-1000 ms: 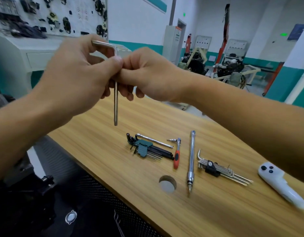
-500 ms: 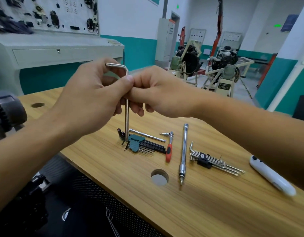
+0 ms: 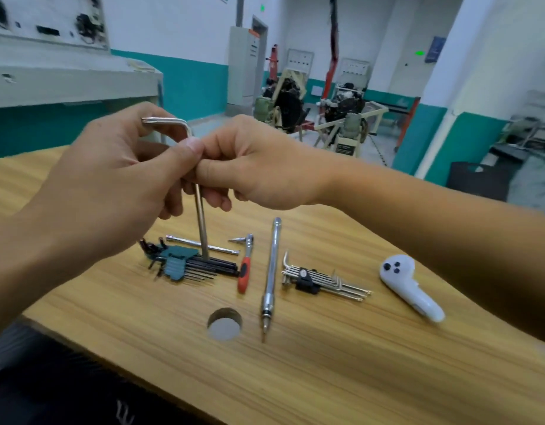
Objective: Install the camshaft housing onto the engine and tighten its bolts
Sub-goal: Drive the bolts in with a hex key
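As both hands drop toward the bench (image 3: 326,363), left hand (image 3: 111,185) and right hand (image 3: 259,167) keep pinching the L-shaped key (image 3: 200,216), its tip below the fingers (image 3: 188,148), over the teal key set (image 3: 179,262). Tool looks chosen; housing and engine are out of view.

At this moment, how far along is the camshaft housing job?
Done: nothing visible; no housing or bolts in view. In hand: the left hand and right hand both grip an L-shaped key, long arm pointing down above the teal key set on the table. Left: apparently seating the housing and tightening its bolts.
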Action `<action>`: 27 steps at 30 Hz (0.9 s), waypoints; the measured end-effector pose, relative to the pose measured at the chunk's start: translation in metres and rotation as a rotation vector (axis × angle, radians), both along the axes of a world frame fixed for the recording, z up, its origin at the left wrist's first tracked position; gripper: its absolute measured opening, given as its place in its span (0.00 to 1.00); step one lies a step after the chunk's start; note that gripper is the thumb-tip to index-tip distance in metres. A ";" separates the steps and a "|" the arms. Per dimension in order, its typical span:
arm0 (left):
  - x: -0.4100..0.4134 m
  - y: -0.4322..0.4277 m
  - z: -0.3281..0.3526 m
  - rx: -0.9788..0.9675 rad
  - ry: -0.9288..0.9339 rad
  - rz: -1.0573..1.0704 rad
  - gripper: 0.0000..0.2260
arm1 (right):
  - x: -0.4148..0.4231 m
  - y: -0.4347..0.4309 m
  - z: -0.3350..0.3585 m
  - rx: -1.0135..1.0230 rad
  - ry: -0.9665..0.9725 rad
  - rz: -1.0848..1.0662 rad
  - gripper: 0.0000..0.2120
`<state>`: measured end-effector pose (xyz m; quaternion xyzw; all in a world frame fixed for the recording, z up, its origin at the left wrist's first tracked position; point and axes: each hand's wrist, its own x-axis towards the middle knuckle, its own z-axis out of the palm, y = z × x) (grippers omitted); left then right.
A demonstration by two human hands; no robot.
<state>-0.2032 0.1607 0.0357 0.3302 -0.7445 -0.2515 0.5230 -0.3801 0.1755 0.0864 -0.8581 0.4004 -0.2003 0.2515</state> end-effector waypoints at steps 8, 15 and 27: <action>-0.043 0.009 -0.002 -0.005 0.009 -0.062 0.03 | -0.041 0.017 -0.002 0.006 -0.023 -0.028 0.11; -0.043 0.015 -0.011 0.023 -0.003 -0.039 0.03 | -0.042 0.014 -0.017 0.044 -0.053 -0.016 0.09; -0.002 0.001 -0.007 0.007 -0.025 -0.029 0.07 | -0.005 0.003 -0.017 0.053 -0.128 0.022 0.11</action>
